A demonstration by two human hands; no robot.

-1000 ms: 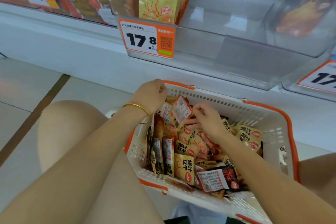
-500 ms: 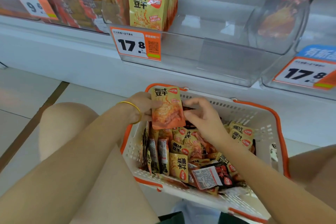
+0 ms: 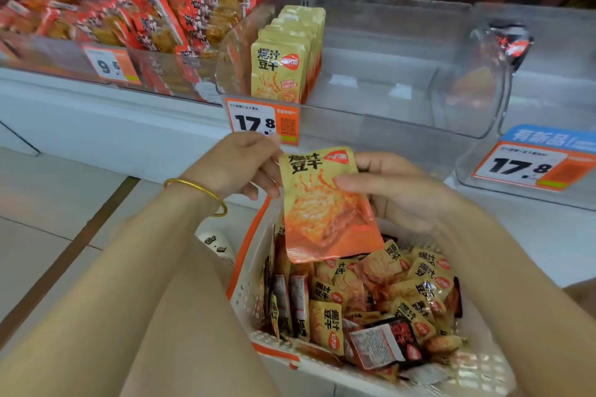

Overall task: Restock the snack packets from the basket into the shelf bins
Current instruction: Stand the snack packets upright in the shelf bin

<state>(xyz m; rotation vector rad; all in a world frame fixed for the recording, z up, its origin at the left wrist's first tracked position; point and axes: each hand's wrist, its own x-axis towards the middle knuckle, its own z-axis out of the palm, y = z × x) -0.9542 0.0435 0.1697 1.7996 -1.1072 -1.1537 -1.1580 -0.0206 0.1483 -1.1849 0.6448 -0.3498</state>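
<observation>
A yellow-orange snack packet [image 3: 325, 209] hangs upright above the basket, held from both sides. My left hand [image 3: 240, 164], with a gold bangle on its wrist, pinches the packet's upper left edge. My right hand [image 3: 396, 190] grips its right side, thumb across the front. Below, the white basket with orange trim [image 3: 248, 271] holds several more packets [image 3: 364, 296], yellow and dark ones mixed. On the shelf just above, a clear bin [image 3: 371, 119] contains a short upright row of the same yellow packets [image 3: 280, 71] at its left end.
A 17.8 price tag [image 3: 262, 122] hangs on the bin's front. Left of it, a bin of red packets [image 3: 154, 19] carries a 9.6 tag. At the right stands another clear bin [image 3: 548, 74] with a 17.8 tag. My bare knee [image 3: 206, 316] is beside the basket.
Both hands have lifted a yellow packet out of the basket and raised it toward the shelf bin. The view has tilted upward, showing more of the shelf.
</observation>
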